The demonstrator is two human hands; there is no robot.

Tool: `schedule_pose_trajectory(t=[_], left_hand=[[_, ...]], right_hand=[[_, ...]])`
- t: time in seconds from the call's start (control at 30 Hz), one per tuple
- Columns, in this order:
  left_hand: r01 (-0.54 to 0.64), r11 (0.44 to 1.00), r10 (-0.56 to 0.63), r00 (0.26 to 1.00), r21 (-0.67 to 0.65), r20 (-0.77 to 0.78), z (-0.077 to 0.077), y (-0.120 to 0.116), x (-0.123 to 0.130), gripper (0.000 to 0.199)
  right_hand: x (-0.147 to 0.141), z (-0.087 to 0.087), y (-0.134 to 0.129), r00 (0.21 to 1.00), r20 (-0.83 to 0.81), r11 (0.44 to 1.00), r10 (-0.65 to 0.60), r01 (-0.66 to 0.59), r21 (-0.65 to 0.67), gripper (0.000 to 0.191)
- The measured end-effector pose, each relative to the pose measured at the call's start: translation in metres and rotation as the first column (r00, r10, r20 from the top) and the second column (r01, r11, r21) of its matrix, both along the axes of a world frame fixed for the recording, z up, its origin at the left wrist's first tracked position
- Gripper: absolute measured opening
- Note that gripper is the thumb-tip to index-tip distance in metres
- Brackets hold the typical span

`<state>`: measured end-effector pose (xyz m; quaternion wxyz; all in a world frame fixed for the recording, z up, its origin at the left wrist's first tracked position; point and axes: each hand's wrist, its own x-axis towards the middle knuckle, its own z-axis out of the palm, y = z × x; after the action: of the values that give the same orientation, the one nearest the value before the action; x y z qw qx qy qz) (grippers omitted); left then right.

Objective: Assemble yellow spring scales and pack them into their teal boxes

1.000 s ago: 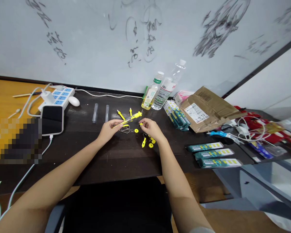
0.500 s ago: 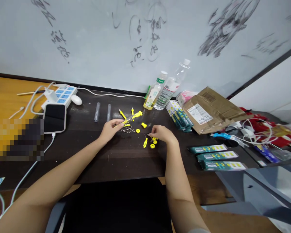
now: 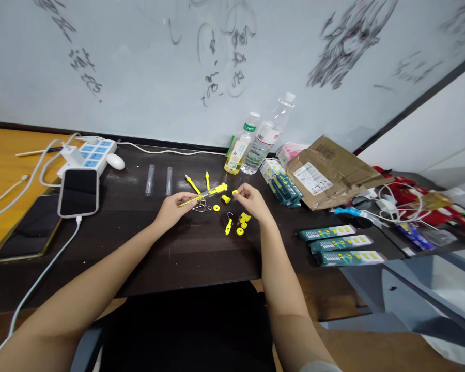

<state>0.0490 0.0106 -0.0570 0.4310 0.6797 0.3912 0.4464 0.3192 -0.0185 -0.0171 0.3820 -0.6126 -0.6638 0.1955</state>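
Clear spring-scale tube [image 3: 208,195] slants in my left hand's [image 3: 174,208] thumb-and-finger grip, on the near left side of the green-labelled drink bottle [image 3: 238,148], while my right hand [image 3: 252,200], on the bottle's near side, pinches a small round yellow piece [image 3: 235,192]. If that pinch slackens, the piece could drop and roll among the yellow parts [image 3: 246,217] nearer me than the bottle; a careless tilt of the tube could knock the yellow plug [image 3: 226,199] away.
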Motion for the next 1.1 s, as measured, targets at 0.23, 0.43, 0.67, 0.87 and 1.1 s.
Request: schedule_pose_trajectory(t=[0.23, 0.43, 0.67, 0.87, 1.1], left_hand=[[0.067, 0.997, -0.065, 0.996, 0.027, -0.061, 0.009, -0.008, 0.0, 0.033], [0.048, 0.998, -0.046, 0.996, 0.028, -0.076, 0.007, -0.007, -0.001, 0.032], [0.041, 0.998, -0.036, 0.995, 0.05, -0.096, 0.008, -0.008, 0.0, 0.031], [0.034, 0.998, -0.029, 0.993, 0.044, -0.112, 0.009, -0.009, 0.0, 0.031], [0.046, 0.998, -0.042, 0.993, 0.042, -0.11, 0.01, -0.01, 0.001, 0.03]], right_hand=[[-0.01, -0.001, 0.003, 0.944, -0.296, 0.99, 0.144, -0.139, 0.038, 0.032], [-0.013, -0.003, 0.003, 0.923, -0.348, 0.986, 0.165, -0.162, 0.037, 0.033], [-0.015, -0.001, 0.001, 0.899, -0.398, 0.982, 0.184, -0.181, 0.047, 0.033], [-0.016, -0.002, 0.003, 0.866, -0.461, 0.981, 0.192, -0.176, 0.079, 0.033], [-0.018, -0.001, 0.004, 0.815, -0.536, 0.974, 0.219, -0.211, 0.077, 0.036]])
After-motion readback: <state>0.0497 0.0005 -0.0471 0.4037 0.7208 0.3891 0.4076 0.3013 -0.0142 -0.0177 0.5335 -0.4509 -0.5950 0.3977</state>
